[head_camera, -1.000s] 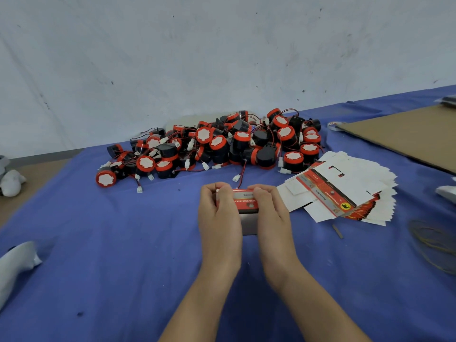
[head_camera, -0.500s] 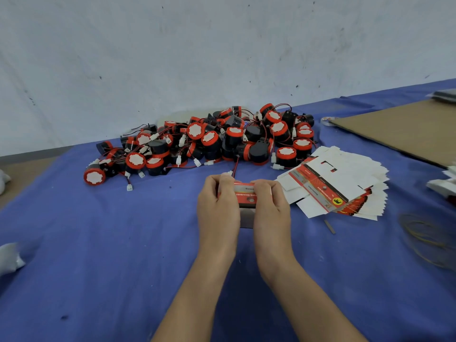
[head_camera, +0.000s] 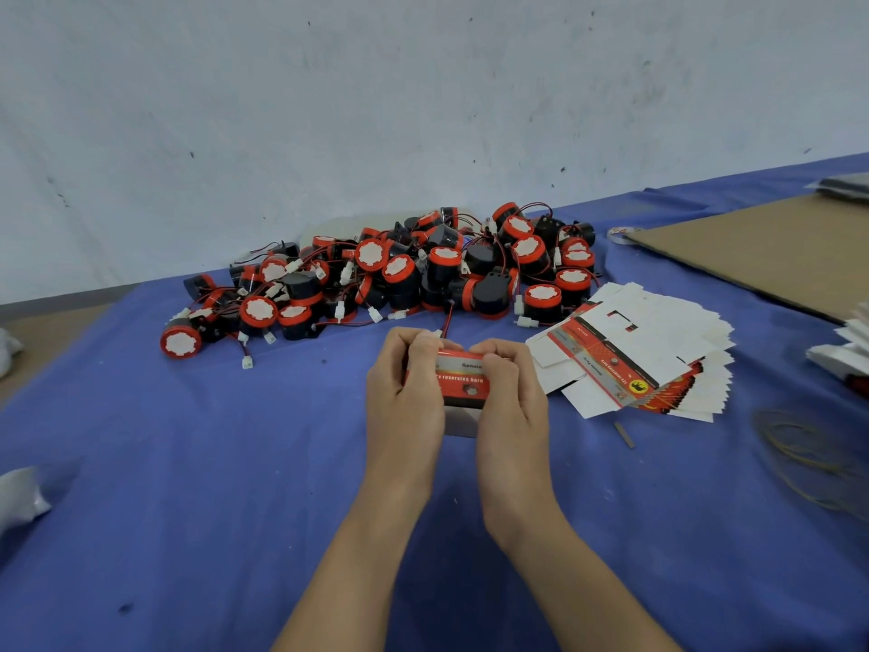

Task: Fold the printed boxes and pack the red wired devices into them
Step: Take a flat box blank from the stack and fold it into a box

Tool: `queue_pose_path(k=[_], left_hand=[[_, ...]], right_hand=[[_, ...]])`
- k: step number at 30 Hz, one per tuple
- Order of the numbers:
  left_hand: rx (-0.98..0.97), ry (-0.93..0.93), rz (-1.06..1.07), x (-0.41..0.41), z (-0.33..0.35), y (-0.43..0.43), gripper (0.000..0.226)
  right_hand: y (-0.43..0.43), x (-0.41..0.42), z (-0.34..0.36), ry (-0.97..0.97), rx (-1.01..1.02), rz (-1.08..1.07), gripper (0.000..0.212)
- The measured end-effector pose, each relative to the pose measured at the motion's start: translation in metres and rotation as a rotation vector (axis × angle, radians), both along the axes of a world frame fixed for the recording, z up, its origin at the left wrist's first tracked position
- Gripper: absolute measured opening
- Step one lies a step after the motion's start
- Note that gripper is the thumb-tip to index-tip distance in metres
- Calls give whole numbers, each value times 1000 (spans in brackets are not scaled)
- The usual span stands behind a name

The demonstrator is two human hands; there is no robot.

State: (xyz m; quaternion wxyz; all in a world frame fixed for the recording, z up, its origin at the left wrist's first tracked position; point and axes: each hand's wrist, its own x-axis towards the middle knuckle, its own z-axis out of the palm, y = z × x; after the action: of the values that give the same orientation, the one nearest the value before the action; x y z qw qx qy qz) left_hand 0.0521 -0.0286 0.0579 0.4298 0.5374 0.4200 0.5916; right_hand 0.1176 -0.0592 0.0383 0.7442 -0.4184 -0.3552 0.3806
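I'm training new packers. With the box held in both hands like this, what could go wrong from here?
1. The left hand and right hand both pinch the printed box at its ends. Squeezing too hard might crease the thin card.
2. A loose red wire from the device pile ends just behind the box. It could snag in a flap as it closes.
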Motion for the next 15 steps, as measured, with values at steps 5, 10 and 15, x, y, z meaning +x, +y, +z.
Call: queue_pose_path(k=[5,10,15], left_hand=[[61,-27,16,-4,1,-3,19],[57,-62,40,-6,-1,-4,22],[27,-60,35,-4,-2,-6,29]], right_hand=[[-1,-5,1,-10,58,19,24],[2,-8,3,-30,71,12,21],[4,-8,1,-13,47,-38,28]])
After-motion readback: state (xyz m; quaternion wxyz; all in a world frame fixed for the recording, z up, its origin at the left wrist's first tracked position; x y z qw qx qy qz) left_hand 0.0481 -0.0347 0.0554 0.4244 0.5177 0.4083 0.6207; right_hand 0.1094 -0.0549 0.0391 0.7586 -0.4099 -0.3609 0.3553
